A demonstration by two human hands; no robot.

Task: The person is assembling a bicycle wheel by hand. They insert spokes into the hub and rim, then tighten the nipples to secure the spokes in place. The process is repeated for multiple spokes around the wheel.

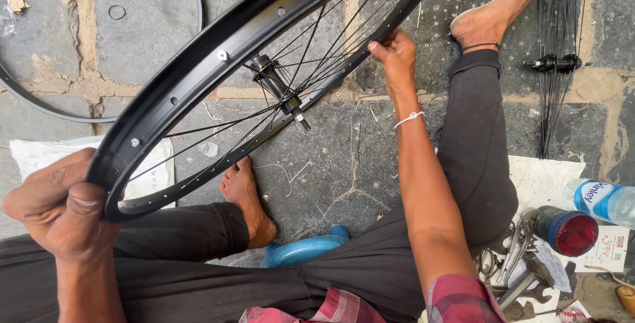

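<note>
both hands clamp black wheel rim [198,72]: left hand [59,207] near, right hand [395,52] outstretched.

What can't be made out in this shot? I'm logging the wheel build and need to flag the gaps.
- Head view: the black rim runs past the top edge; its far arc is unseen.
- Left hand covers the near rim section.
- Right hand hides its fingertips behind the rim.
- Tools lower right overlap; kinds unclear.

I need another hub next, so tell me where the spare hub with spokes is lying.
The spare hub with spokes lies on the stone floor at the head view's upper right, just right of the person's outstretched foot and above the plastic bottle.
</note>
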